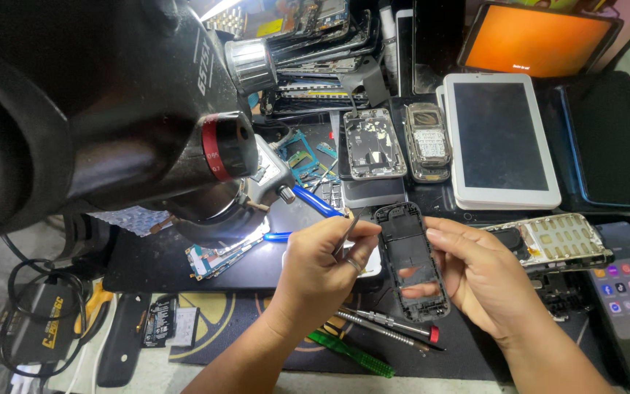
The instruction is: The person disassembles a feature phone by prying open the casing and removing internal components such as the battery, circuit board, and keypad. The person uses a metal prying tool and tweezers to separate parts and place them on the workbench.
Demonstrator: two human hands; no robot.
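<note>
My right hand (479, 273) holds a black phone frame (411, 257) upright by its right edge, thumb through the lower opening. My left hand (322, 266) grips thin metal tweezers (345, 235) whose tip points toward the frame's upper left edge. A ring sits on one left finger. Below the hands lie two screwdrivers (388, 325), one with a red end cap, and a green tool (351, 354) on a dark mat.
A large black microscope (111, 109) fills the upper left, with a circuit board (216, 255) under its lens. Blue-handled pliers (315, 201), an opened phone back (373, 144), a keypad phone (427, 138), a white tablet (501, 138), an orange-screen tablet (537, 40), a keypad board (555, 241) and a lit smartphone (628, 292) surround the hands.
</note>
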